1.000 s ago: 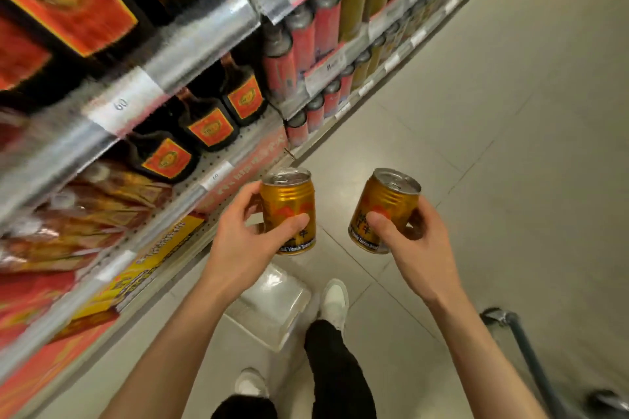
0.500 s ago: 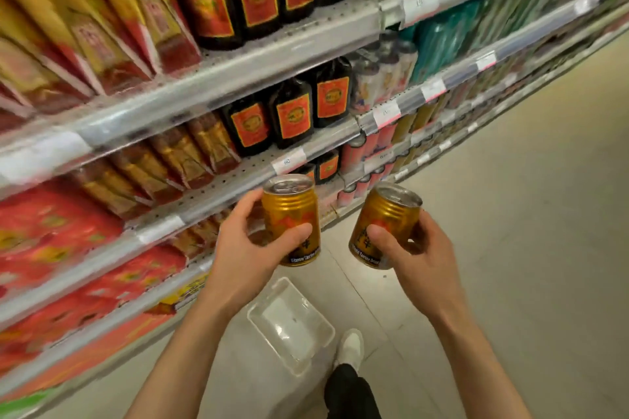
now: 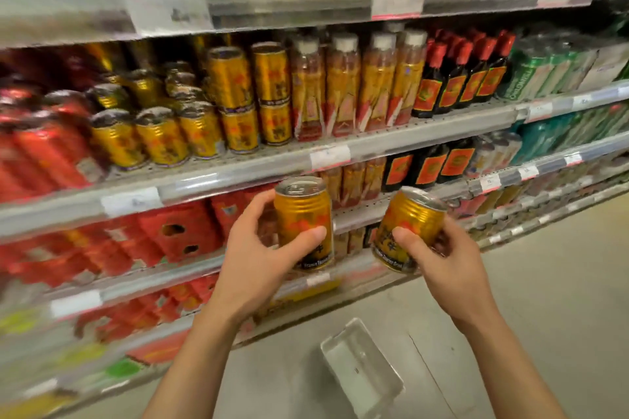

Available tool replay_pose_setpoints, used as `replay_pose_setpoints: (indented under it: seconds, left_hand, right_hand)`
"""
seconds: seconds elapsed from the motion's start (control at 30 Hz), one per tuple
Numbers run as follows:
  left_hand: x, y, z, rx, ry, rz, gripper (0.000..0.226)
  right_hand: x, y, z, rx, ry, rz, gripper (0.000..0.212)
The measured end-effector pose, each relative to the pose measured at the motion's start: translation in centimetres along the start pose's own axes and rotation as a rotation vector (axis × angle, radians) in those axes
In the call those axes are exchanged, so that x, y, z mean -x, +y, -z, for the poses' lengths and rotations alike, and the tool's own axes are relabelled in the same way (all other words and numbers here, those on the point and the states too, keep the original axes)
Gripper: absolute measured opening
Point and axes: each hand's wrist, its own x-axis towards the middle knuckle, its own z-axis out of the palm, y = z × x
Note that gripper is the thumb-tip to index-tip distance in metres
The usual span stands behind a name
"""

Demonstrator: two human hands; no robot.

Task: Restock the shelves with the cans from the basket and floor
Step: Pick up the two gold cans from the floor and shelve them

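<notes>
My left hand (image 3: 253, 260) grips a gold drink can (image 3: 304, 214), held upright in front of the shelving. My right hand (image 3: 442, 265) grips a second gold can (image 3: 406, 219), tilted slightly to the left. Both cans hang just below a shelf (image 3: 238, 168) that carries a row of matching gold cans (image 3: 163, 136), some of them stacked two high. The picture is blurred at the left.
Red cans (image 3: 44, 146) stand left of the gold ones, gold pouches (image 3: 357, 85) and dark bottles (image 3: 456, 78) to the right. Red cartons (image 3: 170, 235) fill the lower shelves. A clear plastic tray (image 3: 362, 369) lies on the grey floor by the shelf base.
The view has swung up from the floor and lower shelves to the shelf with gold cans. Both hands keep their cans and have risen slightly toward the shelving.
</notes>
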Motion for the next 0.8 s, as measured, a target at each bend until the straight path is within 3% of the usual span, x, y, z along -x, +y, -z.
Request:
replay_pose_setpoints:
  seconds: [0.07,0.2,0.37,0.53,0.8]
  left_hand:
    - [0.6,0.5,3.1,-0.038,0.056,0.005,0.085]
    - [0.9,1.3,8.2,-0.027,0.150,0.013,0.082]
    - [0.5,1.8,12.9,-0.099,0.252,0.017,0.073]
    - [-0.6,2.4,16.2,-0.153,0.341,-0.009,0.066]
    - [-3.7,3.0,19.8,-0.250,0.394,-0.024,0.062]
  right_hand:
    - [0.5,-1.6,-2.4,-0.004,-0.041,0.014,0.057]
    - [0.3,-4.7,-6.4,-0.015,-0.127,0.063,0.049]
    - [-1.6,-7.7,-11.0,-0.015,-0.263,0.122,0.085]
    - [-4.2,-9.7,-15.9,-0.028,-0.399,0.206,0.054]
    - [-8.6,-12.0,-21.8,0.043,-0.553,0.319,0.052]
